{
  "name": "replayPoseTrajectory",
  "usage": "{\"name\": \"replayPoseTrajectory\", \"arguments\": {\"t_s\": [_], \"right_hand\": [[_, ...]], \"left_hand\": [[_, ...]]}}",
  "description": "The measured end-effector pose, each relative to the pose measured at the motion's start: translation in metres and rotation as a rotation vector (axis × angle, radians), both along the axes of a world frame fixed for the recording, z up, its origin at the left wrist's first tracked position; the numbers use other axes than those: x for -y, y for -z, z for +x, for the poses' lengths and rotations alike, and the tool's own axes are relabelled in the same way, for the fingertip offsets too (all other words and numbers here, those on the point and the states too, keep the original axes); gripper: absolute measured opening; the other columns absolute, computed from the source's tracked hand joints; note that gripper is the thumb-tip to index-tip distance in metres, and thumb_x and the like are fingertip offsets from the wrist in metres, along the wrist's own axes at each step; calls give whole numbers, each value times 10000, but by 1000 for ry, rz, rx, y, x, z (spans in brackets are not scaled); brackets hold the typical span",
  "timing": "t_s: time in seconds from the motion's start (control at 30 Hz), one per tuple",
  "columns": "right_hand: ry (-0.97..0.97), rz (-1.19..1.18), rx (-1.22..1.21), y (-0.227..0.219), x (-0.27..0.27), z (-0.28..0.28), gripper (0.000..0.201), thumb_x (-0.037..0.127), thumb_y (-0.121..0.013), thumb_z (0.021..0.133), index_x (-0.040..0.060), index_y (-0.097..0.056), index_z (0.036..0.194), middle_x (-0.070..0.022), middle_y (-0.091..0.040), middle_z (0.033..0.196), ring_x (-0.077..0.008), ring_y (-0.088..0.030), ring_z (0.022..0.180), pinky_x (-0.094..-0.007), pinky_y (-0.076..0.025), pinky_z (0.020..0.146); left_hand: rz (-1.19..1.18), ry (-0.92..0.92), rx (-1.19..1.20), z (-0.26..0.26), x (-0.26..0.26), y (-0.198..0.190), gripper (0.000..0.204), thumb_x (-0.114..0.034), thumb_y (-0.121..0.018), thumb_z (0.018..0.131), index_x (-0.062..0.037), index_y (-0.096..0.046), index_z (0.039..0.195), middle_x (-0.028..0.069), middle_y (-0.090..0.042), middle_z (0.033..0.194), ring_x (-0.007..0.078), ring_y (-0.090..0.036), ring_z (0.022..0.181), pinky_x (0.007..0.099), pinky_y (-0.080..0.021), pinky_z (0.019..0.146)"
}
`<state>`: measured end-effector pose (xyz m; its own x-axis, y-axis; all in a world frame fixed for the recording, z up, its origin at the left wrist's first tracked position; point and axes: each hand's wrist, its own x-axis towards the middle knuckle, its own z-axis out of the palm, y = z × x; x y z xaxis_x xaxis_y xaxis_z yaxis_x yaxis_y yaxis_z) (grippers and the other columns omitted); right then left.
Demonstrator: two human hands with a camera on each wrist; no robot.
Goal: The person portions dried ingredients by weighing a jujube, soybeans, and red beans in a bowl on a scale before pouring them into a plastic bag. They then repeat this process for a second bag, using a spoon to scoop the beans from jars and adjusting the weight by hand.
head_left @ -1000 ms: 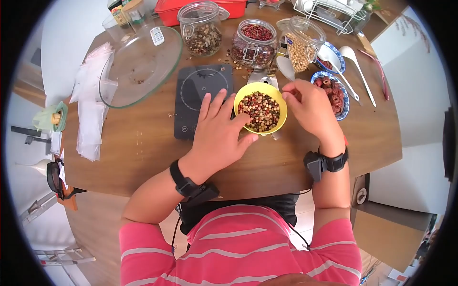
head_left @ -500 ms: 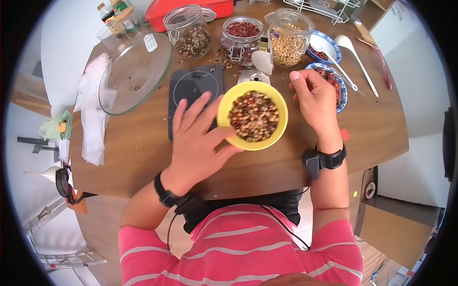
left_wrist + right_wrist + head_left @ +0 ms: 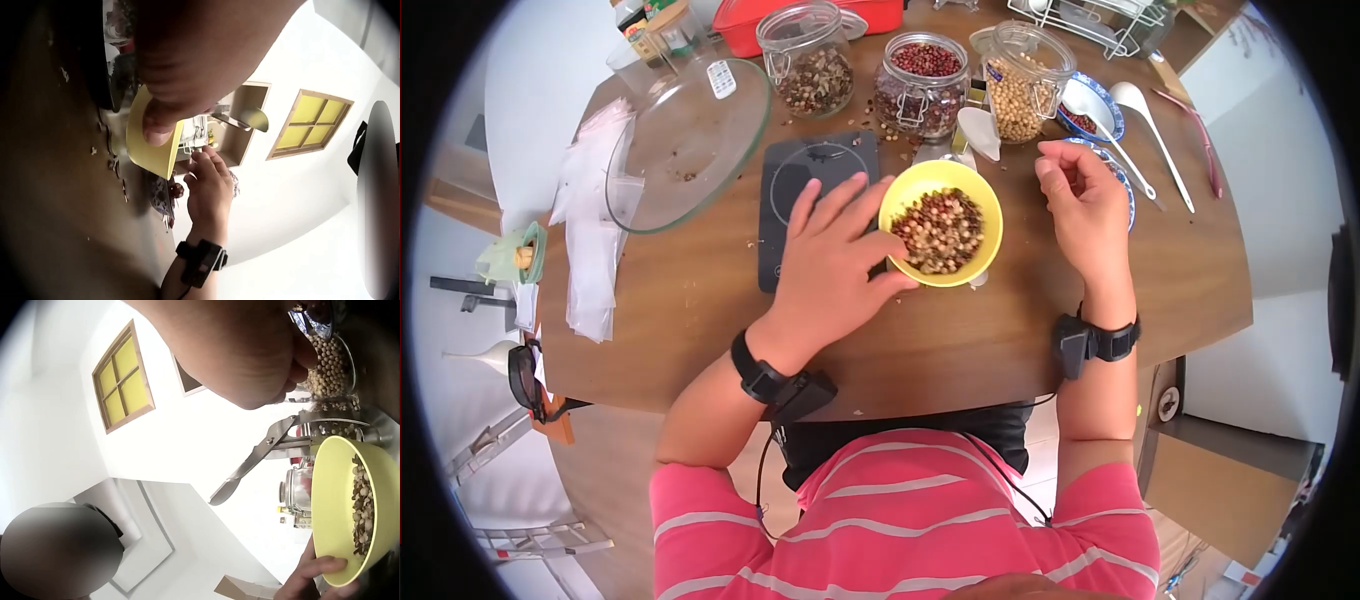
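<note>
The left hand [image 3: 825,265] pinches the near left rim of a yellow bowl [image 3: 895,190] of mixed peppercorns, one fingertip inside. In the left wrist view its thumb lies on the outside of the bowl [image 3: 145,150]. The bowl [image 3: 331,500] stands open side up before a metal device with a lever [image 3: 250,462]. The right hand [image 3: 1090,215] is raised to the right of the bowl, apart from it, thumb near its curled fingers; nothing shows between them. It partly covers a blue-patterned bowl [image 3: 1128,180].
Behind stand jars of dark spice [image 3: 815,80], red peppercorns [image 3: 925,62] and pale round seeds [image 3: 1015,105]. A black scale [image 3: 780,215], glass dish [image 3: 680,170] and plastic bags [image 3: 590,250] lie left. To the right are white spoons [image 3: 1150,125] and another blue-patterned bowl [image 3: 1112,110].
The left hand raised the yellow bowl toward the head camera, then brought it partly back down. The right hand left the bowl's right rim and moved right, its fingers more curled.
</note>
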<state>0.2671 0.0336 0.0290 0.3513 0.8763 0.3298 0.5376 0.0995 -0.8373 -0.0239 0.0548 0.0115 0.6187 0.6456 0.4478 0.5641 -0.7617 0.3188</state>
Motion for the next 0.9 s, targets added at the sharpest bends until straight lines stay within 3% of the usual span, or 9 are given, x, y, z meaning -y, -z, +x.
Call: {"name": "replayPoseTrajectory", "arguments": {"t_s": [0.13, 0.2, 0.3, 0.53, 0.73, 0.9], "right_hand": [[-142, -44, 173, -25, 5, -14, 123, 70, -738, 942, 39, -751, 1060, -52, -747, 947, -169, -693, 816, -310, -551, 735], [-389, -13, 525, -37, 2, -22, 181, 41, -742, 877, 74, -764, 1053, -103, -741, 970, -289, -716, 859, -371, -569, 756], [-533, -104, 762, -40, -9, -30, 225, 43, -741, 837, 93, -769, 1054, -134, -734, 1002, -355, -706, 919, -423, -572, 787], [-717, -321, 1015, -43, -24, -41, 292, 99, -779, 821, 57, -767, 1110, -117, -741, 1051, -346, -694, 1048, -450, -546, 917], [-749, -510, 1213, -41, -37, -56, 248, 138, -790, 820, 87, -779, 1063, -110, -740, 993, -338, -689, 1012, -471, -533, 876], [-749, -431, 1186, -31, -39, -48, 181, 132, -779, 831, 94, -787, 1008, -100, -742, 944, -339, -694, 972, -475, -535, 852]], "left_hand": [[-71, -31, 7, -6, -8, 7, 284, -345, -889, 729, -186, -745, 916, 62, -582, 1525, 334, -469, 1447, 562, -252, 1236], [-123, -37, 24, -7, -7, 11, 282, -338, -888, 732, -183, -743, 918, 65, -578, 1535, 337, -453, 1466, 557, -240, 1242], [-148, -22, 46, -8, -9, 14, 290, -356, -878, 750, -181, -732, 928, 66, -570, 1542, 350, -438, 1476, 566, -233, 1246], [-122, 8, 77, -7, -8, 26, 302, -394, -850, 792, -173, -734, 962, 80, -577, 1525, 366, -423, 1483, 585, -220, 1252], [-50, -32, 77, -5, -2, 22, 322, -408, -849, 787, -174, -778, 996, 81, -608, 1471, 367, -416, 1480, 592, -222, 1252], [-29, -57, 104, -5, 1, 23, 356, -422, -859, 765, -166, -790, 1002, 88, -617, 1448, 371, -403, 1486, 594, -228, 1249]]}}
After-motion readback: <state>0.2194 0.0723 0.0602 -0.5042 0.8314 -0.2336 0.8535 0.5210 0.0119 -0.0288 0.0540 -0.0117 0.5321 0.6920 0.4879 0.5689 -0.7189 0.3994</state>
